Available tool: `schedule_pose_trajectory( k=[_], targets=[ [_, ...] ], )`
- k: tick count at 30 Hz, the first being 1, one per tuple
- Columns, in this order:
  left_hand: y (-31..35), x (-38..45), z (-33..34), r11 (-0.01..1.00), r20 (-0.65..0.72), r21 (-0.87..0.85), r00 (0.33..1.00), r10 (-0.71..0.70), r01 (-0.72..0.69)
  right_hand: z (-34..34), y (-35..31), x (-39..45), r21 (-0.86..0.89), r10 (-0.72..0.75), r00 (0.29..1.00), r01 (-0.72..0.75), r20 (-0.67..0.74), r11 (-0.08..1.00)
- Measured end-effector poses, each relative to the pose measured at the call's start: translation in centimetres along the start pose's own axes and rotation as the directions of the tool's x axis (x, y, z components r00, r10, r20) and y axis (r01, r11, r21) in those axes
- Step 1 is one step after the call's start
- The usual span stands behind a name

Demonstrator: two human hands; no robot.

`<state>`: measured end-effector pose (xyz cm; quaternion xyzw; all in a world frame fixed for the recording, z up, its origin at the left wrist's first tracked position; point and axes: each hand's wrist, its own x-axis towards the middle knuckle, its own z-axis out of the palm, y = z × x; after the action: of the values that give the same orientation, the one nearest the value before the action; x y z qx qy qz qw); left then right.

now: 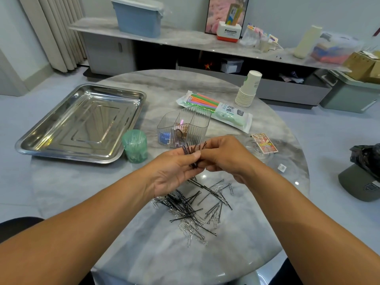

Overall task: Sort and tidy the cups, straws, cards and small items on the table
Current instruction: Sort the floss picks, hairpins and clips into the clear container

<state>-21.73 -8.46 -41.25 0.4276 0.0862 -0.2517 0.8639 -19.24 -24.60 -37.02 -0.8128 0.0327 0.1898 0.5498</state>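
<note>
1. Presently, a small bunch of black hairpins [190, 150] is pinched between the left hand [174, 171] and the right hand [224, 159], held above the middle of the desk [257, 212]; the fingers of both are curled round the bunch.
2. Should the pinch be loosened while the pins are being evened up, some could be dropped back onto the mixed pile of hairpins and paper clips [193, 208] lying below, near the front edge, and the sorting would be undone.
3. A silver clip could be carried along unnoticed inside the bunch, since the two kinds are tangled together in the pile.
4. The clear divided organiser [184, 127], just beyond the hands, looks light; it could be tipped or pushed if the bunch is thrust in at an angle, and the wrong compartment could be chosen.
5. The green jar [135, 146], beside the steel tray [80, 124] toward the left edge, could be knocked by the left forearm.
6. The straw packet [213, 109], cup stack [247, 89] and card box [265, 144] toward the far and right edges appear not yet tidied.
</note>
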Motion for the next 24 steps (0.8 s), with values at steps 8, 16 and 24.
schedule_pose_trajectory(
  k=[8,16,24],
  targets=[
    [-0.7,0.3,0.0,0.99,-0.08,0.14,0.997,0.024,-0.013,-0.9,0.2,0.2,0.098,0.087,0.993,-0.094,0.076,0.991],
    [-0.7,-0.2,0.5,0.946,-0.034,0.321,0.998,0.046,-0.033,-0.3,0.5,-0.1,0.05,0.082,0.996,-0.084,0.047,0.995],
    [-0.9,-0.2,0.6,0.696,-0.075,0.718,0.991,0.113,-0.025,0.1,0.3,-0.2,0.037,0.125,0.985,-0.131,0.121,0.991]
  ],
)
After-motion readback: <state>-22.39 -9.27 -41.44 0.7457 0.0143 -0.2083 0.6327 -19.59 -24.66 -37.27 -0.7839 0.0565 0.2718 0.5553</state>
